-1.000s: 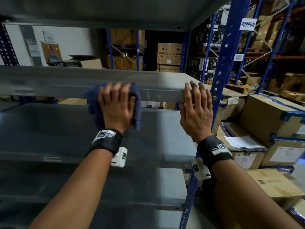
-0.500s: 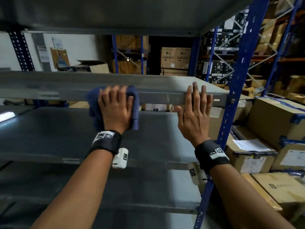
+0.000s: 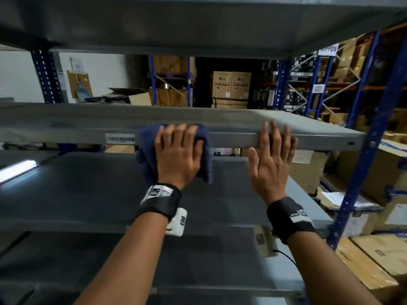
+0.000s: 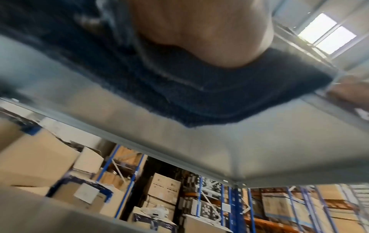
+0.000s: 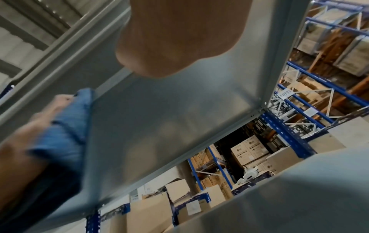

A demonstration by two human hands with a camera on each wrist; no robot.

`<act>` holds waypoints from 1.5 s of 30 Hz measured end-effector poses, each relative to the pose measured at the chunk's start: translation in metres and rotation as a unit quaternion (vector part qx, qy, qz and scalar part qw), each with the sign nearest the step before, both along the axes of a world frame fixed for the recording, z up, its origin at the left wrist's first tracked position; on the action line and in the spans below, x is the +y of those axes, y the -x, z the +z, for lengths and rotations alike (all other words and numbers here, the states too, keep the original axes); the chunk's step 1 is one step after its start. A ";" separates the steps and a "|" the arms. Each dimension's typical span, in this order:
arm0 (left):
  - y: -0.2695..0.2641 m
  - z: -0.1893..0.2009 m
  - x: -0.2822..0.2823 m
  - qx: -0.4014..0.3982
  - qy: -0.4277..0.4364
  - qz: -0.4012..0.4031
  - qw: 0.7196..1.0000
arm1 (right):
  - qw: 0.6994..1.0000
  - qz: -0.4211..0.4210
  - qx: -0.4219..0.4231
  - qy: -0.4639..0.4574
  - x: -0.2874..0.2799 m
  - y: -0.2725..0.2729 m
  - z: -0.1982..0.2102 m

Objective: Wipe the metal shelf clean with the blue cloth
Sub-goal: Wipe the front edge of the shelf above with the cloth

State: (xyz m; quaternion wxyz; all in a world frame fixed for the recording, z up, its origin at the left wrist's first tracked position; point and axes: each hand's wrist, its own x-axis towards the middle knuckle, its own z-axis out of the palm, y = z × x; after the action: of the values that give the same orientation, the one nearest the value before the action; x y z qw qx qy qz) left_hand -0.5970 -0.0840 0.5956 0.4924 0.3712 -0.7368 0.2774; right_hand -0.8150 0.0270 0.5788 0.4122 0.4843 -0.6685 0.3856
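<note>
The grey metal shelf (image 3: 66, 124) runs across the head view at chest height. My left hand (image 3: 178, 150) lies flat on the dark blue cloth (image 3: 146, 155) and presses it against the shelf's front edge, with the fingertips reaching over the top. The cloth hangs below the edge. My right hand (image 3: 272, 159) rests with straight, spread fingers against the same edge, further right, and holds nothing. In the left wrist view my palm (image 4: 199, 31) sits on the cloth (image 4: 229, 94), below the shelf's underside (image 4: 139, 126). In the right wrist view the cloth (image 5: 67, 126) is at the left, beside the shelf (image 5: 169, 118).
A blue rack upright (image 3: 374, 150) stands at the shelf's right end, with stacked cardboard boxes (image 3: 374, 179) behind and below it. Another grey shelf (image 3: 198, 25) is overhead and a lower one (image 3: 88, 190) is under my arms. A barcode label (image 3: 120, 138) sits on the edge, left of the cloth.
My right hand's fingers have gone from lying over the top of the edge to standing straight and spread against it. The left hand stays on the cloth at the edge.
</note>
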 end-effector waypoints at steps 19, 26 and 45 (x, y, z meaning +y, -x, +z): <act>-0.003 0.004 -0.007 0.122 -0.041 0.042 0.991 | 0.998 -0.034 0.026 0.056 -0.039 -0.001 -0.021; 0.060 0.004 0.035 -0.029 -0.016 -0.048 0.998 | 0.994 -0.047 0.063 0.070 -0.048 0.011 -0.024; -0.029 0.005 -0.002 -0.090 -0.005 0.018 0.996 | 0.999 -0.017 0.027 -0.024 -0.017 -0.010 -0.015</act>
State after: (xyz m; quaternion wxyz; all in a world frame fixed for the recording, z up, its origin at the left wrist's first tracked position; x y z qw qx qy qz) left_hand -0.5679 -0.0861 0.6003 0.4172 0.3607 -0.7724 0.3149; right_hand -0.8046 0.0100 0.5635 0.4247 0.4928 -0.6745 0.3490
